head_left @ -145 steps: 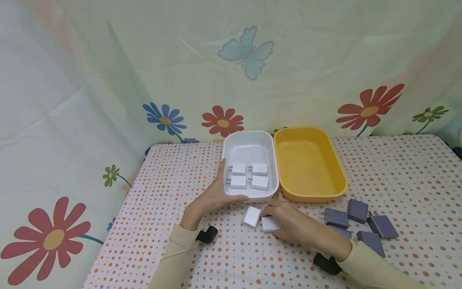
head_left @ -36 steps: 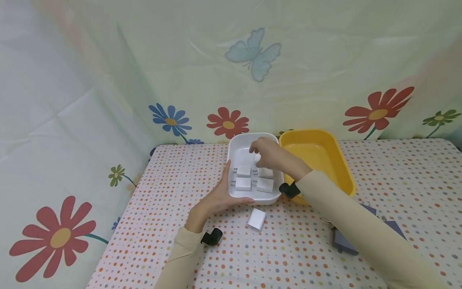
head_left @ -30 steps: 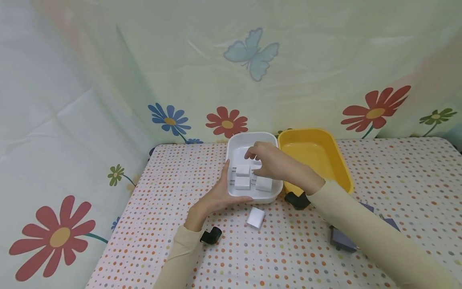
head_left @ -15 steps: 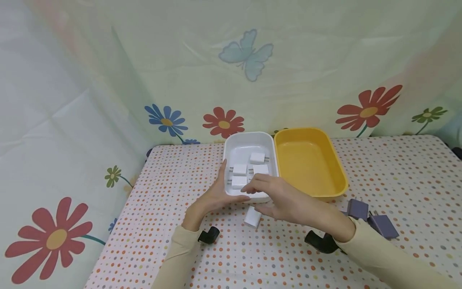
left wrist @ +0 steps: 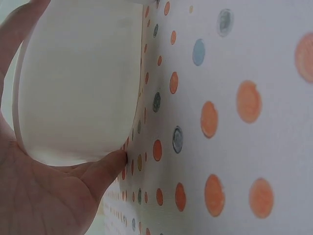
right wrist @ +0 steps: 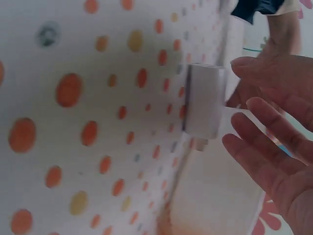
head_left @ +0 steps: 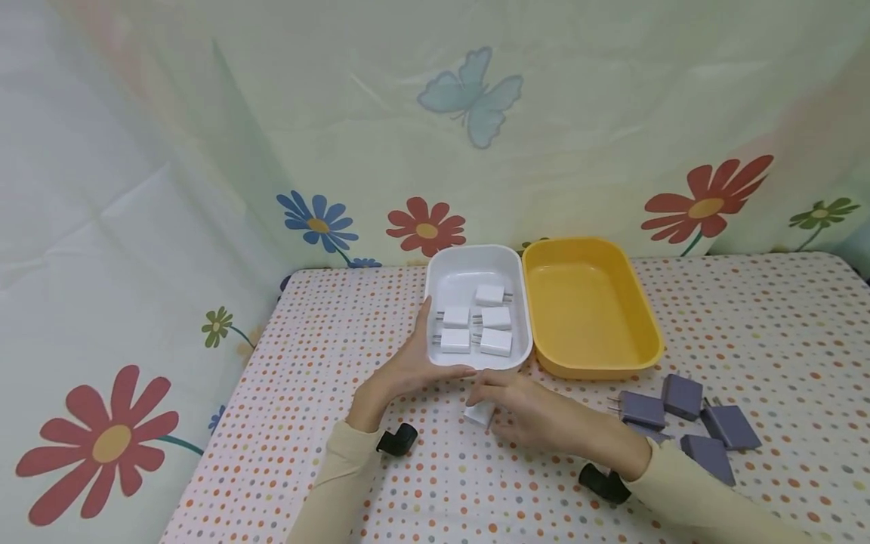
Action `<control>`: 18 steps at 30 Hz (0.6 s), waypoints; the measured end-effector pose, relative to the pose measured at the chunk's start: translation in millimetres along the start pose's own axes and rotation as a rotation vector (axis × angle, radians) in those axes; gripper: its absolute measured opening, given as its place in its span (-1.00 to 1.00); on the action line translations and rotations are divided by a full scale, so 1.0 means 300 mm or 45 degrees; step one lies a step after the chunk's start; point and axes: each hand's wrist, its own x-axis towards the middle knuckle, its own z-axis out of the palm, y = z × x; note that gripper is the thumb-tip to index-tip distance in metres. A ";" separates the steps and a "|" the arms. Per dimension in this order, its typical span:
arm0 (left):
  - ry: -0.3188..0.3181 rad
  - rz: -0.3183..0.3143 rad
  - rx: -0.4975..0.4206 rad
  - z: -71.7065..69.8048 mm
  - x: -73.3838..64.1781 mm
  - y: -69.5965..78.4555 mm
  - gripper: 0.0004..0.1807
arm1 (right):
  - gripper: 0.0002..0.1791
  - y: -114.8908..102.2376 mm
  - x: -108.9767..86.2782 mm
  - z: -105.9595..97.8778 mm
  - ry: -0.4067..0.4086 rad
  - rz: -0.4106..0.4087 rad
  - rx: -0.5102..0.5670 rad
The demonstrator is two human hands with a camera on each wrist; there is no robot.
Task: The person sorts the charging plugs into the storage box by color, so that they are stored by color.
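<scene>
My left hand [head_left: 401,370] holds the near left corner of a white tray [head_left: 451,285], thumb along its front and fingers along its side. In the left wrist view, the hand [left wrist: 54,191] curves round the tray's outer wall [left wrist: 80,83]. Inside lie several white plug chargers [head_left: 455,340]; the rearmost charger [head_left: 489,295] has its prongs to the right, the others to the left. A loose white charger [head_left: 479,414] lies before the tray, partly covered by my right hand [head_left: 537,412]. The right wrist view shows those fingers [right wrist: 257,161] spread, apart from the charger [right wrist: 204,100].
A yellow tray [head_left: 591,325] stands right beside the white one, with nothing in it. Several dark purple plug chargers [head_left: 730,425] lie loose at the right, near my right forearm. A dotted cloth [head_left: 292,453] covers the table; a flowered curtain [head_left: 578,151] hangs behind.
A white charger from the table now lies in the white tray's back right part, let go there. My right hand has come back to the loose charger in front. The left hand stays at the tray.
</scene>
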 end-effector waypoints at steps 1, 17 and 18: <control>-0.004 0.002 -0.004 0.001 0.001 0.001 0.51 | -0.55 0.005 -0.001 0.009 -0.003 -0.005 0.002; -0.002 0.033 0.010 0.003 0.007 -0.010 0.50 | -0.51 0.028 -0.007 0.059 -0.006 -0.025 -0.039; -0.003 0.039 0.011 0.002 0.007 -0.010 0.49 | -0.51 0.027 -0.010 0.057 -0.006 -0.026 -0.045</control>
